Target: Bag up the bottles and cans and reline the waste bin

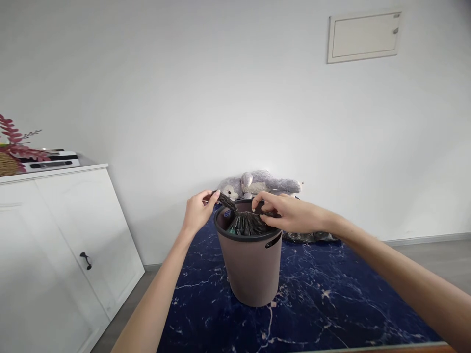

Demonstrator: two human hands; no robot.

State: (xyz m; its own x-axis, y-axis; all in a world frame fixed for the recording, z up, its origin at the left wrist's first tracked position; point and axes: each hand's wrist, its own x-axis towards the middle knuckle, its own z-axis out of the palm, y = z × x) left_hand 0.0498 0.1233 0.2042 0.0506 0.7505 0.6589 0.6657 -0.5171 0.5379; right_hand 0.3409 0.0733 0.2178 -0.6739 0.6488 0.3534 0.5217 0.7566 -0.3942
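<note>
A brown trash can (pixel 250 269) with a black rim stands upright on a dark blue marbled tabletop (pixel 312 304). Inside it sits a black garbage bag (pixel 247 224), its top gathered and pulled up toward both hands. My left hand (pixel 200 210) pinches one twisted end of the bag, above the can's left rim. Over the right side of the rim, my right hand (pixel 285 212) is closed on the other end, fingers curled. The bag's contents are hidden.
Behind the can lies a grey plush toy (pixel 257 182) by the wall. Some black plastic (pixel 311 237) rests on the table behind my right forearm. At left stands a white cabinet (pixel 66 245) with a plant (pixel 14 142) on top. A panel (pixel 364 37) is set in the wall.
</note>
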